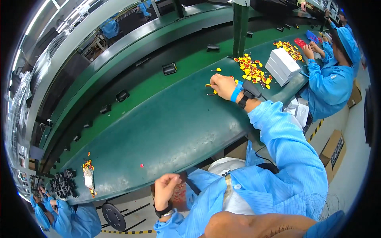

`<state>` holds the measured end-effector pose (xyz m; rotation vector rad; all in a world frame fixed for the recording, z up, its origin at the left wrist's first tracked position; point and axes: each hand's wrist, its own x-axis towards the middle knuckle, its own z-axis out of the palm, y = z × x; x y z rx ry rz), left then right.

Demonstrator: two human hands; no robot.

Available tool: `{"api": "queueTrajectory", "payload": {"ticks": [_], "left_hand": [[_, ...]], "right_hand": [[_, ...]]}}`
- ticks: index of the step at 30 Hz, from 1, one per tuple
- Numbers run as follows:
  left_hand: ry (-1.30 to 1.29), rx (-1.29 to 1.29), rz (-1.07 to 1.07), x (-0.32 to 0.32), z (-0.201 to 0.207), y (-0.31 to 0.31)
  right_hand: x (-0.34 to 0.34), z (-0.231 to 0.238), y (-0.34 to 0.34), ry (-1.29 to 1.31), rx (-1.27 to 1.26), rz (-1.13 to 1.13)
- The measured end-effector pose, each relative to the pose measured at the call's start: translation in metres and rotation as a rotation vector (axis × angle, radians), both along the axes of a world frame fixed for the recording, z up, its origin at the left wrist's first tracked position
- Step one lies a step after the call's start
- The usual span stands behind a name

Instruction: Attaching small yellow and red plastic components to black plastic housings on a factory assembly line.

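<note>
My right hand [223,87] reaches over the green tabletop [174,127], fingers pinched on a small yellow piece [208,85] at the fingertips. Another yellow piece [214,92] shows just under the fingers, and one more [217,70] lies a little beyond. Right of this hand spreads a pile of small yellow pieces with red middles [254,70]. My left hand [166,191] is at the near table edge with its fingers curled in; what they hold, if anything, is hidden. A reddish see-through patch [179,195] appears beside it. Bands circle both wrists.
White boxes [282,65] are stacked right of the pile. Black parts [169,68] lie spaced along the green belt beyond the table; more black parts [63,183] are heaped at the far left. A green post [239,31] rises behind. A co-worker in blue [331,79] sits at right.
</note>
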<state>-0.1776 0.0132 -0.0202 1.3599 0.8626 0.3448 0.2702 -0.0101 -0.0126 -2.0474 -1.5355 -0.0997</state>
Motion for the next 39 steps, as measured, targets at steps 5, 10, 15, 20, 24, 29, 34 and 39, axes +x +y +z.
{"api": "queueTrajectory", "payload": {"ticks": [5, 10, 15, 20, 24, 29, 34, 39], "left_hand": [[-0.111, 0.116, 0.072, 0.071, 0.025, 0.005], [-0.316, -0.088, 0.039, 0.134, 0.034, 0.004], [-0.422, -0.247, 0.029, 0.158, 0.031, 0.002], [-0.450, -0.196, -0.008, 0.158, 0.022, -0.001], [-0.425, -0.123, -0.015, 0.151, 0.022, -0.003], [-0.421, -0.008, -0.083, 0.147, 0.029, -0.009], [-0.481, -0.011, -0.057, 0.150, 0.034, -0.013], [-0.485, -0.077, -0.012, 0.148, 0.037, -0.015]], "right_hand": [[-0.048, 0.029, -0.026, 0.308, 0.230, 0.077], [-0.104, 0.037, -0.052, 0.186, 0.328, 0.272], [-0.129, 0.032, -0.068, -0.021, 0.414, 0.359], [-0.139, 0.028, -0.076, 0.044, 0.410, 0.407], [-0.144, 0.023, -0.081, 0.712, 0.165, 0.374], [-0.137, 0.015, -0.078, 1.173, -0.019, 0.438], [-0.138, 0.009, -0.079, 1.695, 0.005, 0.365], [-0.145, 0.007, -0.080, 1.821, 0.032, 0.349]]}}
